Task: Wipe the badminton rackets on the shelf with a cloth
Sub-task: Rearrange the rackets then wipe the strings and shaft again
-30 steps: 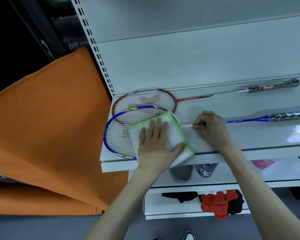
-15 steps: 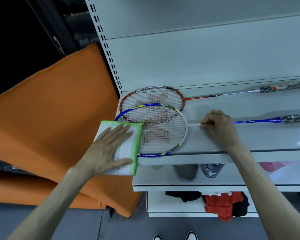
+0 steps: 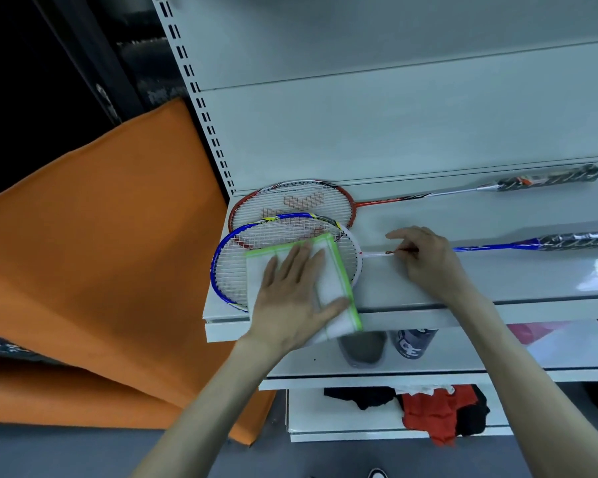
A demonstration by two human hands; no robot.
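Change: half a second ago the cloth (image 3: 328,281) hung off the shelf's (image 3: 428,301) left end; the left hand (image 3: 292,298), fingers flat, now presses it onto the blue racket (image 3: 235,267) head again. A return stroke, so wiping of this racket seems mid-course.

Right hand (image 3: 425,260): pinches the blue racket's shaft, steadying it.

Red racket (image 3: 290,201): behind the blue racket, partly overlapped, apparently unwiped.

Obstruction: overlapping heads. Below the shelf: bottles (image 3: 413,343), red clothing (image 3: 428,415). Left of it: orange fabric (image 3: 101,253).

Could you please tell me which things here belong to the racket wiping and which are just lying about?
In use: cloth, blue racket, red racket, left hand, right hand.
Lying about: orange fabric, clothes, can.
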